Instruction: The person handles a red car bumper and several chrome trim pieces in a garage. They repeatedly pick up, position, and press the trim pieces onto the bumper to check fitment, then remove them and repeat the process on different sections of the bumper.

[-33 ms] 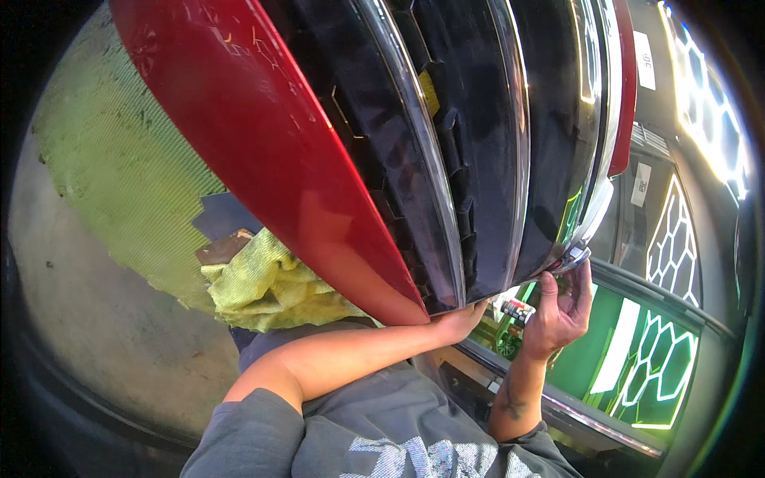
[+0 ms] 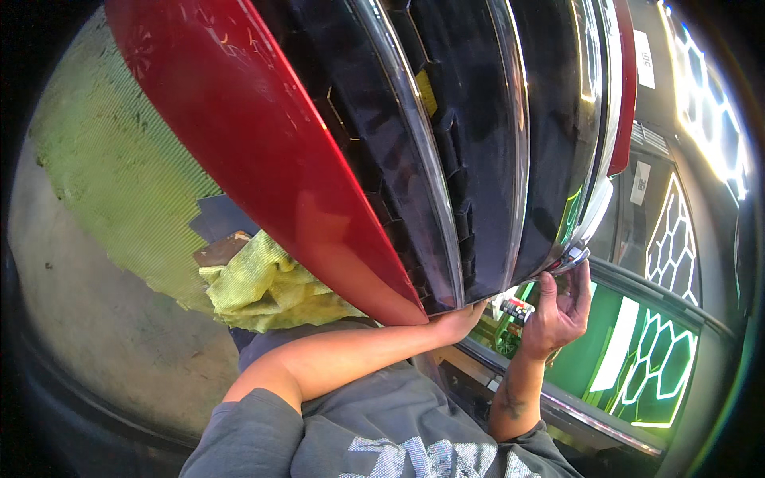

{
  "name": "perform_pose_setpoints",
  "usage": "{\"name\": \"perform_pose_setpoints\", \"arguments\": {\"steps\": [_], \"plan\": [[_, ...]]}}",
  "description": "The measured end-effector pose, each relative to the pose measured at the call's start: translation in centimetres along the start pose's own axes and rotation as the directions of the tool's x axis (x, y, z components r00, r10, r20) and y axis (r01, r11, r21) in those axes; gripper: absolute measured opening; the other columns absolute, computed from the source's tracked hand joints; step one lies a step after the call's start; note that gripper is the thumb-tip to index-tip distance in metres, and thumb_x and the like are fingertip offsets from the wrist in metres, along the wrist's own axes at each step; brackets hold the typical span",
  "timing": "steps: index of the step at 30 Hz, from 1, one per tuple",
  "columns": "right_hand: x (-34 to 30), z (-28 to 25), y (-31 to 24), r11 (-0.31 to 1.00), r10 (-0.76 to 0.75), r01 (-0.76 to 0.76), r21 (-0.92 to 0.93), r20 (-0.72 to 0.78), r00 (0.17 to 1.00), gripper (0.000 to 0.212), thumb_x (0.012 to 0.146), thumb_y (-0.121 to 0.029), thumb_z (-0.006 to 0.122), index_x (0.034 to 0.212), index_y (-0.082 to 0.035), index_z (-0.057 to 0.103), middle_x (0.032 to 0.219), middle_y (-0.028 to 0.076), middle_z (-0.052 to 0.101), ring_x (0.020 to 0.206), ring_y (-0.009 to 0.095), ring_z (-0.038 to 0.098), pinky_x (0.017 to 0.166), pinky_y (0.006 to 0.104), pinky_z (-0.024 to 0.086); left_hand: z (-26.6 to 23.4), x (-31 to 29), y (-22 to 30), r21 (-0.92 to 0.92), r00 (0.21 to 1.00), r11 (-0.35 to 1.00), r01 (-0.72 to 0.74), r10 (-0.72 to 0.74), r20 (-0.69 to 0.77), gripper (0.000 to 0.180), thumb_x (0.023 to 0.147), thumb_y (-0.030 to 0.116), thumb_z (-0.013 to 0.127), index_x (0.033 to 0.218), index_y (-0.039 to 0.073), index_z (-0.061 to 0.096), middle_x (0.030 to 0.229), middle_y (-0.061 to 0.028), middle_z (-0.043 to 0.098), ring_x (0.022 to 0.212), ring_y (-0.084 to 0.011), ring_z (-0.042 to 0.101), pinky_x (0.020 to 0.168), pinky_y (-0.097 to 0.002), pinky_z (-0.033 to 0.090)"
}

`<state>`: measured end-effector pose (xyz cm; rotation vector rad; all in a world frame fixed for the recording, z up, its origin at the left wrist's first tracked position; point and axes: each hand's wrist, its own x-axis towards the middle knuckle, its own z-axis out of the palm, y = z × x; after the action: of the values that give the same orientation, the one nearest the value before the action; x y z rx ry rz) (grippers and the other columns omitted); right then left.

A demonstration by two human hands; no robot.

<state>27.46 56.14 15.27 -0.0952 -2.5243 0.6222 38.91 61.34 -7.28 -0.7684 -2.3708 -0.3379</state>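
A large red car bumper [image 2: 271, 175] with a black grille [image 2: 470, 159] and curved chrome strips [image 2: 426, 143] fills the upper middle, right in front of me. My left hand [image 2: 460, 325] reaches under the near edge of the grille; the fingers go out of sight behind it. Up at the right near corner, my right hand [image 2: 560, 315] holds the end of a bright chrome trim [image 2: 575, 256] between thumb and fingers. Just left of the right wrist, a small bottle or can with a dark, red and white label [image 2: 516, 309] shows, partly covered by the hand.
A crumpled yellow-green cloth [image 2: 267, 291] lies under the bumper's left side, beside a brown block [image 2: 223, 249] and a dark sheet [image 2: 223, 217]. A ribbed greenish mat [image 2: 119, 183] covers part of the floor. Bright hexagon lights reflect in a dark glossy surface [image 2: 669, 239] at right.
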Motion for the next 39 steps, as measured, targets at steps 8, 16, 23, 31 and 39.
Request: {"name": "perform_pose_setpoints", "arguments": {"steps": [8, 16, 23, 31, 39], "plan": [[-1.5, 0.7, 1.6, 0.997, -0.026, 0.021, -0.068, -0.073, 0.997, 0.053, 0.102, 0.012, 0.069, 0.153, 0.010, 0.057, 0.153, 0.028, 0.063, 0.137, 0.030, 0.067, 0.113, 0.0408, 0.057, -4.2, 1.4, -7.7, 0.189, 0.855, 0.835, -0.516, 0.491, 0.167, 0.062, 0.115, 0.021, 0.045, 0.166, -0.014, 0.039, 0.170, -0.0231, 0.049, 0.152, -0.0332, 0.051, 0.125, -0.0438, 0.042], [-1.3, 0.7, 0.9, 0.777, -0.275, 0.286, -0.560, 0.107, 0.956, 0.061, 0.096, 0.001, 0.076, 0.155, 0.001, 0.063, 0.166, 0.027, 0.054, 0.153, 0.041, 0.052, 0.127, 0.0484, 0.037, -3.7, 2.0, -7.6, -0.798, 0.842, -0.423, 0.429, -0.132, 0.522, 0.052, 0.117, 0.034, 0.055, 0.154, -0.004, 0.058, 0.152, -0.0255, 0.065, 0.140, -0.0362, 0.063, 0.118, -0.0417, 0.046], [1.4, -3.6, -0.2, 0.860, -0.302, 0.348, -0.372, 0.179, 0.936, 0.041, 0.101, -0.015, 0.075, 0.140, -0.002, 0.074, 0.144, 0.019, 0.074, 0.149, 0.040, 0.054, 0.128, 0.0535, 0.034, -5.3, 4.0, -10.5, -0.678, 0.664, -0.209, 0.705, -0.145, 0.734, 0.052, 0.114, 0.045, 0.061, 0.123, -0.004, 0.073, 0.113, -0.0302, 0.076, 0.103, -0.0449, 0.075, 0.091, -0.0463, 0.057], [17.2, -1.2, -7.5, 0.641, -0.765, 0.742, -0.198, -0.244, 0.596, 0.058, 0.118, -0.031, 0.042, 0.166, 0.002, 0.040, 0.173, 0.020, 0.039, 0.164, 0.034, 0.031, 0.131, 0.0473, 0.029, -2.7, 3.0, -9.4, -0.713, 0.640, -0.283, 0.642, -0.314, 0.701, 0.060, 0.109, 0.050, 0.067, 0.114, -0.010, 0.070, 0.114, -0.0331, 0.074, 0.108, -0.0451, 0.072, 0.096, -0.0523, 0.054], [18.8, -2.3, -7.7, 0.548, -0.836, 0.801, -0.243, -0.192, 0.514, 0.069, 0.107, -0.037, 0.055, 0.166, -0.001, 0.046, 0.169, 0.024, 0.045, 0.161, 0.046, 0.032, 0.132, 0.0558, 0.020, -6.5, 4.3, -11.6, -0.743, 0.667, -0.227, 0.629, -0.334, 0.667, 0.048, 0.110, 0.037, 0.067, 0.130, -0.007, 0.070, 0.127, -0.0318, 0.074, 0.123, -0.0465, 0.070, 0.106, -0.0491, 0.053]]}}
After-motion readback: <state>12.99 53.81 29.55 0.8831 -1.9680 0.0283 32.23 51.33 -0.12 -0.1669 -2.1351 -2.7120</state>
